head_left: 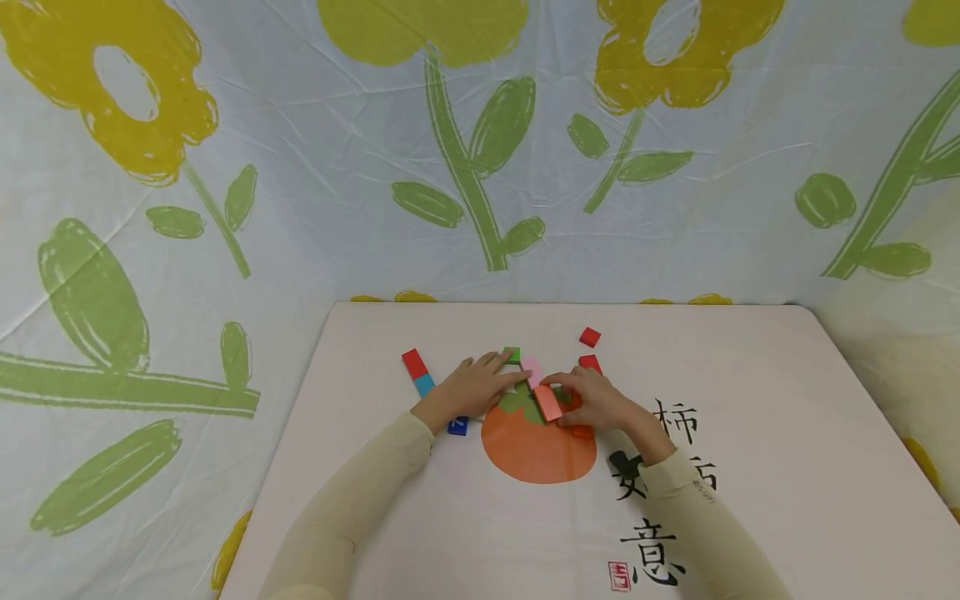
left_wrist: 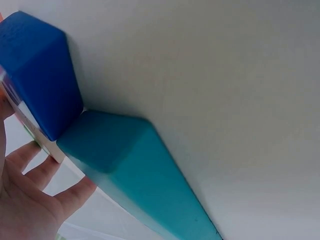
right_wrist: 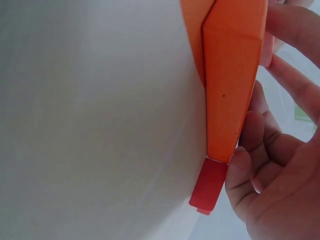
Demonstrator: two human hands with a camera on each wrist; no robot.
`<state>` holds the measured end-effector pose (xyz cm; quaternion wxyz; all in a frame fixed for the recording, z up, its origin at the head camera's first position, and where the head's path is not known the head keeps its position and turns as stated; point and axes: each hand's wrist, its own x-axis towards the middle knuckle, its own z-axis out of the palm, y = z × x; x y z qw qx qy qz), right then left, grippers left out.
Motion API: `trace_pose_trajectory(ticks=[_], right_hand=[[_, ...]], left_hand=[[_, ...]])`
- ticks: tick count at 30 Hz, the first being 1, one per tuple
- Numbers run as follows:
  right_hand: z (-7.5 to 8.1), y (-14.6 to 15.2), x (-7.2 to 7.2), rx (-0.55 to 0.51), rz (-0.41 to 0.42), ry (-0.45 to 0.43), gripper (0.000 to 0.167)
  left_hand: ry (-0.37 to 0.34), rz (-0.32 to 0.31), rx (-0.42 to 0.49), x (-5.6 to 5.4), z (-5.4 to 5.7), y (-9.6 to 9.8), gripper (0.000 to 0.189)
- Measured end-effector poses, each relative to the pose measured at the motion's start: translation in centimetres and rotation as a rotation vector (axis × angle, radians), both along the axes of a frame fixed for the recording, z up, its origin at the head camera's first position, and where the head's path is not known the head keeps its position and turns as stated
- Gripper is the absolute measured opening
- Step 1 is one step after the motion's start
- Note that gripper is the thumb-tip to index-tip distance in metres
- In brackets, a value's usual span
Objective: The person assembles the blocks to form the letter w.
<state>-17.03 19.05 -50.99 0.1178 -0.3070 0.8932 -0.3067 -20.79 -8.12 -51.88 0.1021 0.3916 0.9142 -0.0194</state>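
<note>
My right hand (head_left: pixel 600 402) pinches a coral-pink block (head_left: pixel 548 403) between thumb and forefinger, above the printed orange persimmon. Its other fingers (right_wrist: pixel 250 130) curl beside an orange block (right_wrist: pixel 232 85). My left hand (head_left: pixel 474 387) reaches across the row with its fingers spread. Its fingertips touch a green block (head_left: pixel 512 355), and the thumb lies against a pink block (head_left: pixel 531 371). Near the left wrist are a dark blue block (head_left: pixel 457 426) and a light blue block (head_left: pixel 423 384), the latter partly hidden by the hand. A longer green block under the coral one is partly covered.
A red block (head_left: pixel 414 362) adjoins the light blue one at the left. Two more reds lie at the back right, one red block (head_left: pixel 590 337) apart from the other. A dark green piece (head_left: pixel 624 465) sits by the right wrist on the printed white tabletop (head_left: pixel 780 400).
</note>
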Motion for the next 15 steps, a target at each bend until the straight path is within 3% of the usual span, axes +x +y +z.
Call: trace_pose_trajectory(ticks=[15], right_hand=[[-0.17, -0.13, 0.04, 0.014, -0.012, 0.007, 0.059]], left_hand=[[0.007, 0.005, -0.018, -0.13, -0.37, 0.13, 0.059]])
